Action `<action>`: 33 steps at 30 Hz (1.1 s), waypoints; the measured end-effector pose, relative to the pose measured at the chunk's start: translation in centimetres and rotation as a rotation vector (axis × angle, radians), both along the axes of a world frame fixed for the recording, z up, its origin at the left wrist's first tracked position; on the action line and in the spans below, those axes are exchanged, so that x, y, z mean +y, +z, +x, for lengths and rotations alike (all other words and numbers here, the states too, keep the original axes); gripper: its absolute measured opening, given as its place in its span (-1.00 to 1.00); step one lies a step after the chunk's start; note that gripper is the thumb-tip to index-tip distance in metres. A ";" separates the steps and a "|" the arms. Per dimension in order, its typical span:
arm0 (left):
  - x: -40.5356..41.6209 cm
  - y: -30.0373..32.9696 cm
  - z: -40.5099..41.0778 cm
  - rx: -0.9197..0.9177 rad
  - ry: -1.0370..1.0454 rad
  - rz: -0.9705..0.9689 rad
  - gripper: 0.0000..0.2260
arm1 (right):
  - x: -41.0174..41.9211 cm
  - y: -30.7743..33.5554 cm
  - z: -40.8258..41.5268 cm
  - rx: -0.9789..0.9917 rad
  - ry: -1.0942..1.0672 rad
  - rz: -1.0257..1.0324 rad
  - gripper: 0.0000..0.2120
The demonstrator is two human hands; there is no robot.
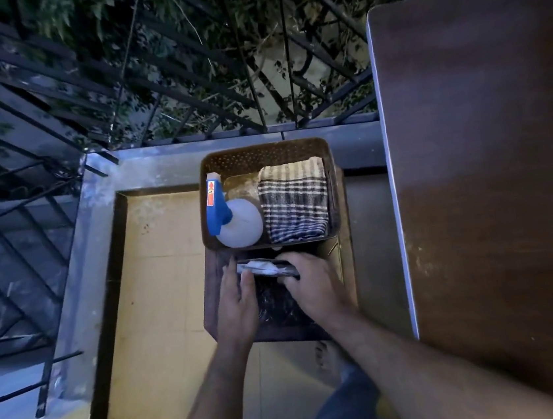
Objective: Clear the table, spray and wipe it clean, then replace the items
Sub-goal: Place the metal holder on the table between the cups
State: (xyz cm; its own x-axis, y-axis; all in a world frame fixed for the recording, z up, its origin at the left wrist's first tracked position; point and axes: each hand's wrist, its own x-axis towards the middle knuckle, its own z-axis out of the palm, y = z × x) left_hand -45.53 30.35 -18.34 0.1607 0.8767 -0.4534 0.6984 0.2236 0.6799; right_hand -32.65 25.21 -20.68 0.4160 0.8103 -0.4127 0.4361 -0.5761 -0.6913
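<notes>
Dark stool (pixel 219 322) carries a basket (pixel 261 152) (brown, perforated).
</notes>
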 end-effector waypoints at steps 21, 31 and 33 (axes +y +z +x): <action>-11.6 21.5 18.5 -0.293 0.127 0.321 -0.48 | -13.4 24.3 14.0 -0.155 -0.109 0.356 -0.49; -17.3 25.9 36.3 -0.403 -0.132 0.301 -0.50 | -21.1 29.1 29.3 -0.215 -0.404 0.383 -0.66; -19.1 25.8 38.5 -0.387 -0.163 0.274 -0.48 | -22.6 29.6 32.2 -0.247 -0.468 0.384 -0.66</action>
